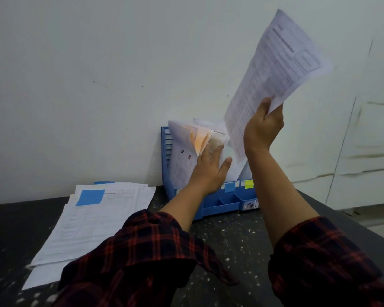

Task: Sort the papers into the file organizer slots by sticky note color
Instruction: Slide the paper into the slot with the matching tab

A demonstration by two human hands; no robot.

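Observation:
A blue file organizer (211, 203) stands against the wall, with papers leaning in its slots and blue (229, 186) and yellow (249, 184) sticky notes on its front rail. My left hand (210, 168) reaches into it with straight fingers and pushes the filed papers (186, 149) to the left. My right hand (263, 126) grips a printed sheet (275, 69) by its lower edge and holds it high above the organizer's right side. No sticky note shows on this sheet. A stack of papers (91, 222) lies on the table at left, topped by a blue sticky note (90, 197).
The dark speckled table (231, 244) ends in an edge on the right, with floor beyond. A pale wall (98, 85) rises directly behind the organizer and the stack. The organizer's front has small open compartments (227, 200).

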